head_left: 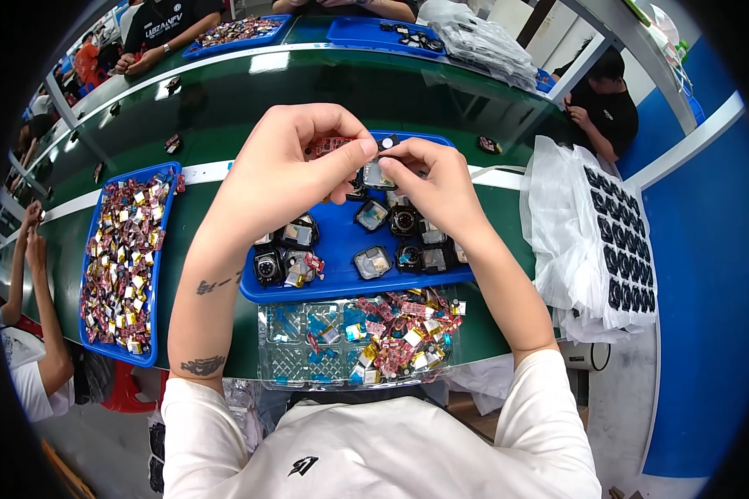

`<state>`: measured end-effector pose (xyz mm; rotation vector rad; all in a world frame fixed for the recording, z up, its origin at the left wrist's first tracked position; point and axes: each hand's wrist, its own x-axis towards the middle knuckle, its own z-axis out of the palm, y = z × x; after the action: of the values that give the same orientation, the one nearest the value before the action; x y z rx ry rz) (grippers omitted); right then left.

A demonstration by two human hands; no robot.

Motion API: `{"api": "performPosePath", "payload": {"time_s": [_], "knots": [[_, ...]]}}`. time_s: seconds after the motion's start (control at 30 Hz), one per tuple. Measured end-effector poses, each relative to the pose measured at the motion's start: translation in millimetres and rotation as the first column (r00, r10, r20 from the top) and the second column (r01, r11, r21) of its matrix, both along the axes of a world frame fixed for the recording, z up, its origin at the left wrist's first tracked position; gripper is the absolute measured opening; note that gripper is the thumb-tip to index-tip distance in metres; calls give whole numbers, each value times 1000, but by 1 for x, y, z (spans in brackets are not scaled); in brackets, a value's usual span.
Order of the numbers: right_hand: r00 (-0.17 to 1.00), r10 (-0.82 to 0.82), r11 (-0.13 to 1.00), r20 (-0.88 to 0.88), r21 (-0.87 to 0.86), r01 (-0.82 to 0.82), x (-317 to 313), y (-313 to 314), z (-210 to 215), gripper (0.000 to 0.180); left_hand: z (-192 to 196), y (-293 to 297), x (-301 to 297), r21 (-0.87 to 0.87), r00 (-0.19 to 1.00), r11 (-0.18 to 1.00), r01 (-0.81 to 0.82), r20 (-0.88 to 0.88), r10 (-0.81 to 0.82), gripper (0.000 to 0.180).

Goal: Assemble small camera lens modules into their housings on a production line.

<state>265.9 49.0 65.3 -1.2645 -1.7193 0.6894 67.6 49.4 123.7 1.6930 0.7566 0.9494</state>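
Note:
Above the far side of a blue tray, my two hands meet around a small smartwatch case with a clear face. My left hand is closed, thumb and index finger pinched at the case's upper left. A red circuit board shows through the gap between these fingers; whether it is held or lies behind them I cannot tell. My right hand is closed too, its thumb on the case and index finger near a small black piece with a white dot. Several watch cases lie in the tray below.
Nearest me, a clear plastic tray carries red boards with small batteries. A long blue tray of similar parts stands left. To the right are stacked white sheets bearing black parts. A conveyor crosses beyond; people sit around.

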Motion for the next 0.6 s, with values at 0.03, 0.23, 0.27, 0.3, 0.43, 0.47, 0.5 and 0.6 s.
{"api": "performPosePath", "payload": {"time_s": [0.03, 0.23, 0.27, 0.3, 0.43, 0.47, 0.5, 0.6], "knots": [[1000, 1, 1000, -1, 2, -1, -2, -1, 1, 15, -2, 2, 1, 99, 993, 993, -60, -95, 70, 15], [927, 121, 970, -355, -156, -187, -6, -8, 11, 23, -11, 3, 6, 422, 920, 892, -162, -263, 291, 17], [928, 137, 968, -347, -154, -200, -5, -9, 12, 24, -9, 2, 7, 405, 907, 903, -144, -311, 284, 17], [928, 152, 965, -340, -152, -213, -4, -10, 12, 25, -8, 1, 8, 386, 892, 914, -126, -359, 275, 18], [928, 189, 960, -321, -137, -243, -6, -13, 14, 27, -11, 1, 9, 411, 894, 902, -128, -347, 285, 19], [929, 189, 962, -317, -131, -240, -6, -13, 13, 28, -12, 1, 9, 410, 898, 903, -130, -337, 282, 19], [931, 189, 963, -313, -125, -237, -5, -13, 12, 28, -13, 1, 10, 410, 902, 903, -131, -327, 280, 19], [939, 190, 969, -288, -97, -226, -5, -14, 11, 28, -11, 1, 11, 370, 897, 918, -146, -342, 280, 19]]}}
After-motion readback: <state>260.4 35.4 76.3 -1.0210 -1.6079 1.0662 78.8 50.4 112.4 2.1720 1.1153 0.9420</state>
